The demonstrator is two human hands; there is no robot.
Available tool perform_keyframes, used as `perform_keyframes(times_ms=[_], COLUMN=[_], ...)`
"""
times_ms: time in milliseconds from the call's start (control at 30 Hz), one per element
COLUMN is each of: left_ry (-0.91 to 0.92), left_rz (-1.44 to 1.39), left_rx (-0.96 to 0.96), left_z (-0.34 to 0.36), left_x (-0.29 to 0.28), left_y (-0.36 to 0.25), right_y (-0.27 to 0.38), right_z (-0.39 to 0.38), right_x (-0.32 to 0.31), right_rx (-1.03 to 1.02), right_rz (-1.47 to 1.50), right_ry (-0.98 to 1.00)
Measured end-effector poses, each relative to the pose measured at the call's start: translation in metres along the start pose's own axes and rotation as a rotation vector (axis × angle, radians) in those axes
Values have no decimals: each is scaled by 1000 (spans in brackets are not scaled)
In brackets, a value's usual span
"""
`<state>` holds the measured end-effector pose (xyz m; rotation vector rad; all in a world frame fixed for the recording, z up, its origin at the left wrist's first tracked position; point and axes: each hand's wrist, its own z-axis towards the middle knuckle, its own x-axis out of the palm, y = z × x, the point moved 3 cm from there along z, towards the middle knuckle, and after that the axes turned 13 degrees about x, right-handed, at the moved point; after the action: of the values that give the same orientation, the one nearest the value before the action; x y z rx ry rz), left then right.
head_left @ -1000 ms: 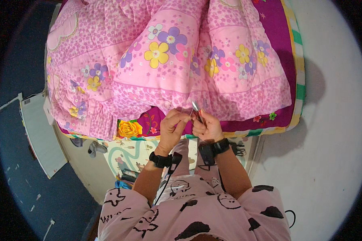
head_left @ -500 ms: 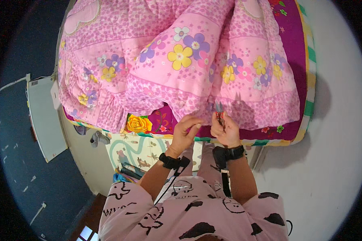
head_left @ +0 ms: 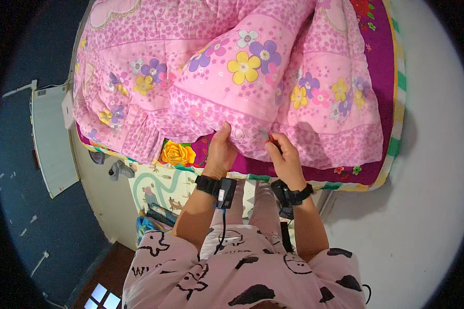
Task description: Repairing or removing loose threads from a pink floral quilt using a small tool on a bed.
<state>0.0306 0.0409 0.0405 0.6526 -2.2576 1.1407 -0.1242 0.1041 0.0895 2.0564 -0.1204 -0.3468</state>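
Observation:
A pink quilt (head_left: pixel 227 95) with yellow, purple and white flowers covers most of the bed, its near edge bunched in front of me. My left hand (head_left: pixel 220 152) is closed on that edge, thumb on top and the other fingers hidden underneath. My right hand (head_left: pixel 286 158) grips small scissors (head_left: pixel 264 135). Their grey tip shows over the quilt just right of my left thumb, while the fingers mostly cover the handles. Whether the blades touch the cloth I cannot tell.
Under the quilt lies a purple bed sheet (head_left: pixel 322 174) with a yellow rose and a green-and-white checked border. Grey shoes (head_left: pixel 120 170) stand on the floor at left, near a patterned mat (head_left: pixel 157 186). A white board (head_left: pixel 59 141) leans by the dark blue wall.
My left hand has moved forward and left, from pinching fingertips to holding the quilt's edge. The scissors in my right hand have shifted left and tilted, with their red handles now mostly hidden.

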Motion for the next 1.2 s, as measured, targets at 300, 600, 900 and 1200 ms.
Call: perform_keyframes(times_ms=[300, 600, 900, 1200], left_ry=[-26, -34, -38, -14], left_rz=[-13, -2, 53, 60], left_rx=[67, 90, 98, 89], left_z=[-16, -17, -14, -16], left_x=[33, 24, 9, 12], left_y=[-27, -25, -25, -24], right_y=[67, 73, 75, 71], right_z=[30, 32, 32, 36], right_x=[-10, -10, -12, -18], right_rx=[-468, -562, -615, -625], right_rz=[-755, -961, -960, -871], right_ry=[-98, 23, 119, 234])
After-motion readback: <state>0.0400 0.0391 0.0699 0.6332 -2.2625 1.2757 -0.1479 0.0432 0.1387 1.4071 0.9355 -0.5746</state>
